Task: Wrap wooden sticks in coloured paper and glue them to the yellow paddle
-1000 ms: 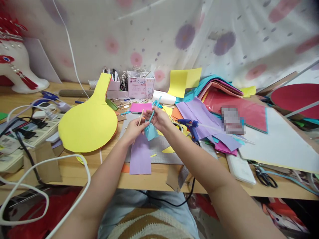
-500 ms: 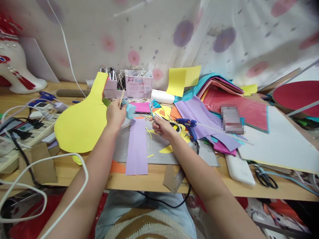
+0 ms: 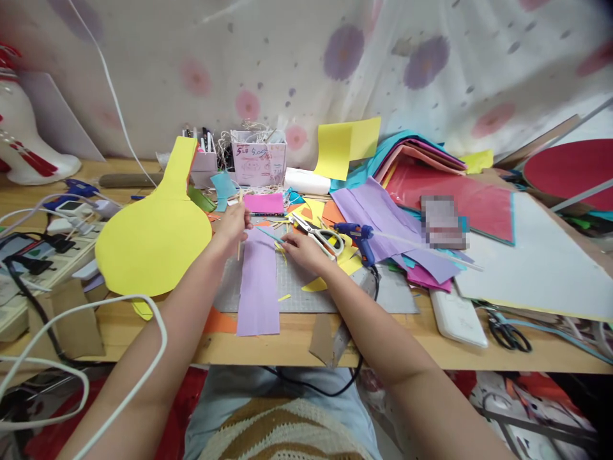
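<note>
My left hand [image 3: 234,225] is closed around a thin wooden stick [image 3: 239,248], over the far end of a purple paper strip [image 3: 258,287]. A narrow blue paper strip [image 3: 269,234] stretches from near my left fingertips to my right hand [image 3: 301,249], which pinches its other end low over the grey cutting mat [image 3: 306,301]. White-handled scissors [image 3: 334,243] lie open just beyond my right hand. A blue paper scrap [image 3: 223,190] rests beyond my left hand. Whether my left fingers grip the blue strip as well is hard to tell.
Left of my hands sits a big yellow paddle-shaped cutout [image 3: 153,243]. A blue glue gun [image 3: 357,237] lies right, amid paper scraps. Farther right are purple sheets [image 3: 378,217], a pixelated phone-like object [image 3: 443,222], and black scissors [image 3: 508,333]. A white cable [image 3: 160,326] loops near my left forearm.
My left hand has let go of the blue scrap and come nearer to me, turning the stick downward. My right hand has lowered slightly, and the blue strip now lies between both hands.
</note>
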Demonstrator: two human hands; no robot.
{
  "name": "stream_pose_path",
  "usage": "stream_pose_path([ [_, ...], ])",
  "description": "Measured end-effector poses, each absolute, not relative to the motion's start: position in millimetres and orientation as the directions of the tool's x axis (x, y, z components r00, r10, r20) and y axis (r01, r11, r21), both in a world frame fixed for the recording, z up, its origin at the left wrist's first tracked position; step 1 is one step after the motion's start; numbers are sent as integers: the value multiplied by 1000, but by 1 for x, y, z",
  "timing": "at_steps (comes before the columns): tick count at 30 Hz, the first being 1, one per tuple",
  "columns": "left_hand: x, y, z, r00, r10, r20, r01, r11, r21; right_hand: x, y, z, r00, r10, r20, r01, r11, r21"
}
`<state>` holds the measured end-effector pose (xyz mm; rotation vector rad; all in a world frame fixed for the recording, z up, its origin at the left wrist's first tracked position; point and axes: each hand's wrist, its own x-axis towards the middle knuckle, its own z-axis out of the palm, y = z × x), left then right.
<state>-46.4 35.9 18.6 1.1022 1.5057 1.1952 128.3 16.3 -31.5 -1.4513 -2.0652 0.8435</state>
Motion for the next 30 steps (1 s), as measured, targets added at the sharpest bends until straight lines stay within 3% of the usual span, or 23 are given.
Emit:
stream_pose_path([
  [3,-52,27,6,-52,962,-267,-159,256,953,126,7,-26,-217,976,38,796,199,-572],
  [5,-58,23,-4,-129,961,-246,-146,227,963,124,0,-23,-164,984,65,884,176,-434],
  [9,-66,21,-17,-282,939,-196,-82,180,980,119,-5,-22,-236,940,245,936,288,-203],
  [11,-67,21,-19,-290,939,-184,-90,164,982,114,-5,-24,-280,919,279,917,342,-207],
  [17,-67,18,-17,-290,952,-98,-2,101,995,92,-3,-31,-328,940,94,906,341,-252],
  [20,-65,18,-19,-263,962,-76,-37,69,997,87,-3,-33,-318,947,37,889,312,-335],
  [23,-65,18,-20,-280,960,-28,-89,4,996,91,-1,-33,-276,959,65,799,267,-539],
  [27,-67,20,-20,-324,945,-35,-165,-20,986,109,2,-30,-237,964,120,391,208,-896],
  [30,-66,19,-20,-309,948,-76,-191,16,981,122,5,-24,-208,977,45,71,61,-996],
])
